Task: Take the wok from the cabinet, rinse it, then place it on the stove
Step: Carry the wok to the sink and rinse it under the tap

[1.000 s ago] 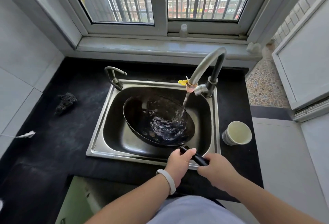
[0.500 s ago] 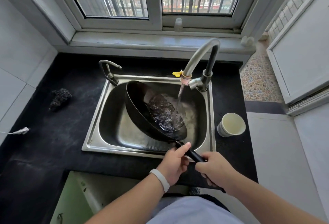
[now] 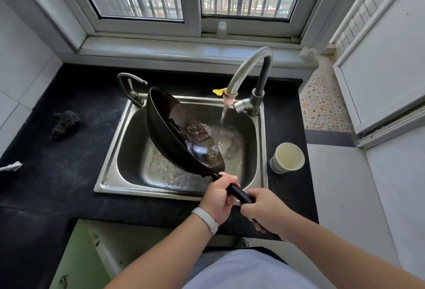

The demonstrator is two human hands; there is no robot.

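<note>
A person at a kitchen counter grips the long black handle (image 3: 238, 193) of a round black metal wok (image 3: 174, 132) with both hands, tipping the pan steeply on its side over a rectangular stainless-steel sink (image 3: 128, 150) set in a black speckled countertop (image 3: 57, 173). The left hand (image 3: 218, 194), a white band (image 3: 205, 218) at its wrist, is curled tight around the handle close to the pan, thumb laid along the top; the right hand (image 3: 264, 211) is wrapped in a full fist around the handle's outer end, just behind the left, and the two hands sit near each other without touching. The wok's far rim rises toward the sink's back left corner, beside a small curved grey tap (image 3: 131, 84), while its lower edge hangs low in the basin. Water runs from the tall arched steel faucet (image 3: 248, 70), which wears a pink collar and a yellow tab at its spout, falling past the wok's open face and splashing at its lower inner wall and the basin floor. A pale paper cup (image 3: 287, 157) lies tilted on the counter to the right of the sink; a dark rough scouring lump (image 3: 65, 124) lies well to the left. Behind it all, a white-framed barred window (image 3: 197, 1) looks out on buildings.
</note>
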